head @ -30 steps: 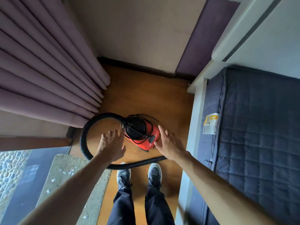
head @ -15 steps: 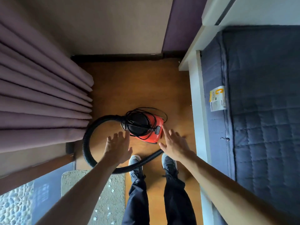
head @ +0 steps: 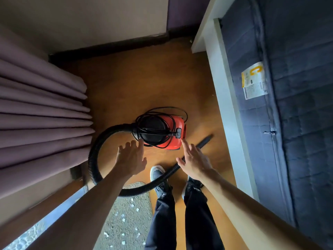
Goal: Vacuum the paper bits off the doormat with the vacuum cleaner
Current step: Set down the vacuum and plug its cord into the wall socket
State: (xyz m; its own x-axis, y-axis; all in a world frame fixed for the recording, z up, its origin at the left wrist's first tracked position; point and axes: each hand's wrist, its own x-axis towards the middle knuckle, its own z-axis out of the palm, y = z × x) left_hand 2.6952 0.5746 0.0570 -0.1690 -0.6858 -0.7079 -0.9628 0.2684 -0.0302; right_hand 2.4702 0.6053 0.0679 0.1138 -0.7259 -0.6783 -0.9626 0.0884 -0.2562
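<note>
- Reaching step: left hand (head: 130, 159) and right hand (head: 194, 161), both spread and empty, flank the vacuum cleaner (head: 162, 131).
- Next likely needs a grip; paper bits (head: 132, 206) litter the doormat (head: 115, 230), lower centre.

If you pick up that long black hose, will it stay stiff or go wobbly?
Probably wobbly: the hose lies in a big curved loop on the floor, and its ribbed wall likely bends easily. Its straight nozzle end looks stiff. Lifting it might tug the vacuum cleaner, since one end joins it.
</note>
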